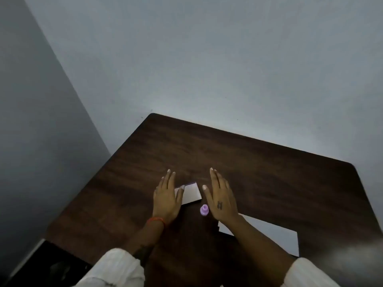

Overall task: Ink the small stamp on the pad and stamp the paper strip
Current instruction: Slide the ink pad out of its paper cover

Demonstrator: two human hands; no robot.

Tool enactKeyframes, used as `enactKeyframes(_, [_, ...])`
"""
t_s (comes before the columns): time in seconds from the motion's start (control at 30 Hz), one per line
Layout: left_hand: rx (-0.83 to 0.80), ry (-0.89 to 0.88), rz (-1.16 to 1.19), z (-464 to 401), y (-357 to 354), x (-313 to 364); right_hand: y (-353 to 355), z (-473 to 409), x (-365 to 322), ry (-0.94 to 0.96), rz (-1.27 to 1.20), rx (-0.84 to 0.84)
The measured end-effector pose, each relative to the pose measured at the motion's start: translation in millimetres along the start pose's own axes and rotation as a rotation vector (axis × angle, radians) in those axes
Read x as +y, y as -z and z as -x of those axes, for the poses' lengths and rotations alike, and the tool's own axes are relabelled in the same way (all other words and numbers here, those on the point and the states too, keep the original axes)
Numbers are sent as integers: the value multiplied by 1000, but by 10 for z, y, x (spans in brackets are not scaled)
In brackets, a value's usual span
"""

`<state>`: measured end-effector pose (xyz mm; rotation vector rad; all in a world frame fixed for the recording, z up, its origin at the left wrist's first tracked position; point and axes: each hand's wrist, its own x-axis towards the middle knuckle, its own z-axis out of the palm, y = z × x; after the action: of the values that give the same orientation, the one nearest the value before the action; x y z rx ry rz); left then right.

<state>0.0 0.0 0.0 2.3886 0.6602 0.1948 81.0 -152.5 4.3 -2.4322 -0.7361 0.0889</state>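
A small purple stamp (204,210) stands upright on the dark wooden table (259,162), between my two hands. Just beyond it lies a white ink pad box (191,193) with a purple edge at its far side. My left hand (166,196) rests flat with fingers apart, its thumb side overlapping the box's left end. My right hand (220,196) is flat and empty, just right of the stamp and box. A white paper strip (269,235) lies at the near right, partly under my right forearm.
The table sits in a corner, with grey walls (186,59) behind and to the left. A dark floor gap (41,264) shows at the near left. My white sleeves (116,268) are at the bottom.
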Motion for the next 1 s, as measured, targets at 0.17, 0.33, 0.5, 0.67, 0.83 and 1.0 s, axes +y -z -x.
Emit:
enactKeyframes(0.17, [37,278,153,63,16,-155,-150,-29,-17,-158,-92,-136])
enactKeyframes(0.33, [29,363,191,29,-7,-95,-231,-126,-39,-226,-61,-191])
enactKeyframes(0.5, [8,382,187,32,-20,-53,-259,-182,-83,-229,-74,-227])
enactKeyframes(0.67, [-8,380,172,18,-17,-47,-278,-194,-108,-245,-80,-209])
enactKeyframes(0.83, [7,415,175,23,-7,1,-269,-207,-145,-231,-81,-184])
enactKeyframes(1.0, [61,407,205,64,104,33,-267,-186,-250,-234,-120,-93])
